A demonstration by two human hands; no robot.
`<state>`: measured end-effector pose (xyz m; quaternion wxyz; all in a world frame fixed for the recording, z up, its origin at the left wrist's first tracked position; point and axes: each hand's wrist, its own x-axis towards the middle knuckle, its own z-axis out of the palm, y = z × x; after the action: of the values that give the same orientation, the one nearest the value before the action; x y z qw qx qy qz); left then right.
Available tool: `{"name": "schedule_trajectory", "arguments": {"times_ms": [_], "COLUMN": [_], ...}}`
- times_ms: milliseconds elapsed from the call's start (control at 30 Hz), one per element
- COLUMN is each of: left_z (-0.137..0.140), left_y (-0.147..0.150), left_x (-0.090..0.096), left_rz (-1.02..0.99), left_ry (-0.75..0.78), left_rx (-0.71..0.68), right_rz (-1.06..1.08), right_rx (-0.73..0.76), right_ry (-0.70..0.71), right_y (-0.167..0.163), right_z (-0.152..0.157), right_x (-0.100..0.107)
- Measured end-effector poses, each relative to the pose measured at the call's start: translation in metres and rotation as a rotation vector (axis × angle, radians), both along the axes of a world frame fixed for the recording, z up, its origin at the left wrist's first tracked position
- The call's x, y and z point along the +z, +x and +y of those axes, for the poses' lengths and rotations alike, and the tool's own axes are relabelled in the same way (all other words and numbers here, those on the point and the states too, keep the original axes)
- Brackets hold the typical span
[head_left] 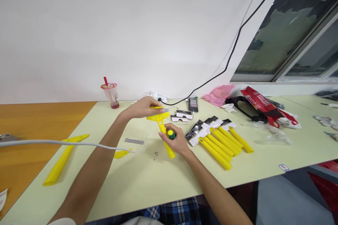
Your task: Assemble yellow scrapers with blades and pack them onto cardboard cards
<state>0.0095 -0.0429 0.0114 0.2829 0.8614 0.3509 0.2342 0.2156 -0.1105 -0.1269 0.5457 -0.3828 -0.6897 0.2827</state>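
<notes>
My left hand (146, 107) is closed on the head of a yellow scraper (161, 126), where a strip of grey metal blade shows. The scraper's handle slants down toward me, above the table. My right hand (176, 138) is wrapped around a green screwdriver handle (171, 134) with a yellow end, its fingers against the scraper's handle; the screwdriver's shaft is hidden. Below on the table are several tiny metal screws (155, 154). A grey blade (134, 141) and a loose yellow plastic piece (121, 153) lie beside my left forearm.
Another yellow scraper (62, 158) lies at the left. Several carded yellow scrapers (219, 142) are piled at the right. Behind stand a drink cup (111, 95) and black-and-white cards (184, 114). A red bag (260, 103) lies far right. A pale cable (66, 142) crosses my left forearm.
</notes>
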Motion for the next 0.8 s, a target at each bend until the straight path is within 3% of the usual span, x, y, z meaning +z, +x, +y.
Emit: {"name": "schedule_trajectory", "arguments": {"times_ms": [167,267,567,800], "left_z": [-0.002,-0.004,-0.004,0.000], "left_y": [0.009,0.018,0.031,0.035], "left_x": [-0.005,-0.010,-0.019,-0.027], "left_rz": [-0.013,-0.010,-0.144,-0.131], "left_ry": [-0.071,-0.084,-0.084,-0.183], "left_rx": [-0.060,-0.086,-0.053,-0.112], "right_rz": [0.175,0.239,0.355,0.399], "right_rx": [0.179,0.271,0.126,0.143], "right_ry": [-0.234,-0.300,-0.296,-0.304], "right_y": [0.004,0.005,0.004,0.005], "right_z": [-0.003,-0.003,0.008,0.009], "right_x": [0.006,0.007,-0.001,-0.005]}}
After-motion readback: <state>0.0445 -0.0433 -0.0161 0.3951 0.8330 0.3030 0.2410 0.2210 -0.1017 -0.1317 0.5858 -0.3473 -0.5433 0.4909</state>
